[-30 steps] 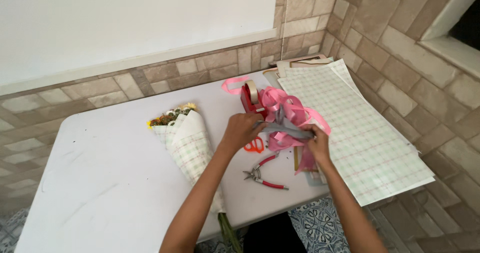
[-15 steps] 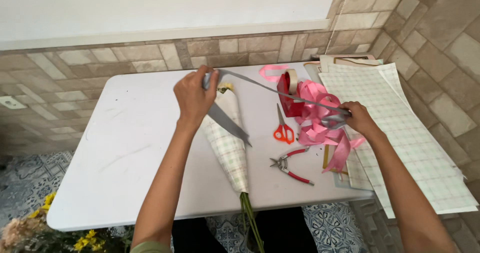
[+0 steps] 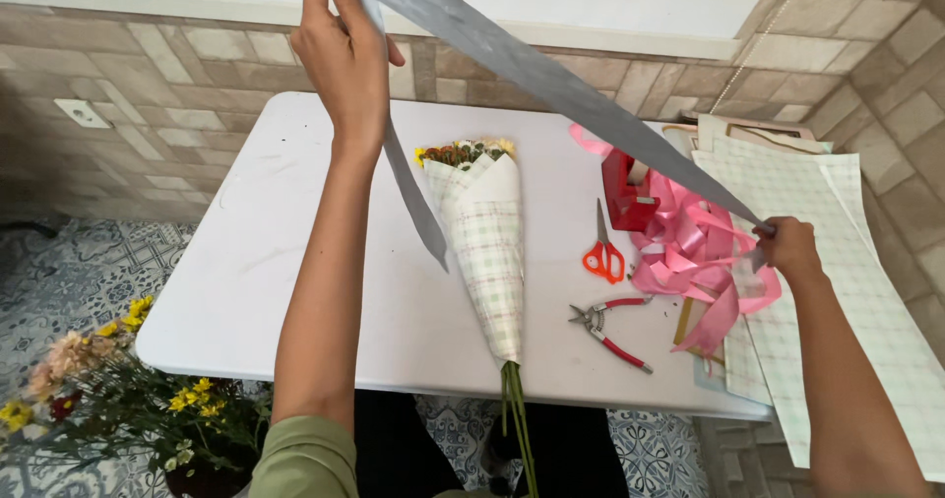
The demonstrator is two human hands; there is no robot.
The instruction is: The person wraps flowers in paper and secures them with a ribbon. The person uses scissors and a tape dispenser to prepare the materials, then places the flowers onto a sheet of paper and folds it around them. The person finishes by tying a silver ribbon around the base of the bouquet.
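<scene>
Since half a second ago my left hand (image 3: 345,50) has risen high, pinching the long grey satin ribbon (image 3: 551,80) taut. My right hand (image 3: 787,247) grips its lower end, seemingly closed, above the pink ribbon tangle (image 3: 689,252), beside the checked-paper flower bouquet (image 3: 487,242) on the white table (image 3: 266,252).
</scene>
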